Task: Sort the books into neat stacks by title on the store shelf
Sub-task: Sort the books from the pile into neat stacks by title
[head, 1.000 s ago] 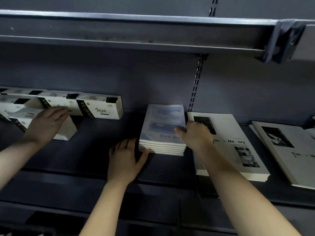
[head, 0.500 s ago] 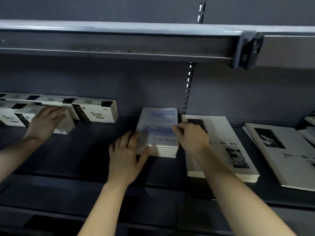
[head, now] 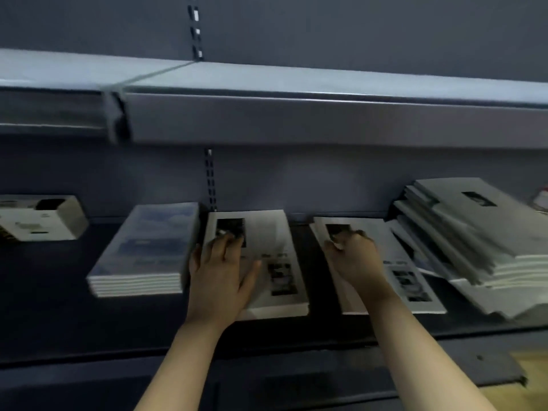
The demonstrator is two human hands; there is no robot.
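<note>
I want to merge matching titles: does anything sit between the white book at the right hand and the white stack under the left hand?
Nothing visible does. Only bare shelf lies between the white book at the right hand and the white stack under the left hand; the slumped pile is on the book's other side.

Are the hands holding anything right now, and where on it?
The right hand grips the separate white book at its far left corner. The left hand rests flat on the white stack, holding nothing.
</note>
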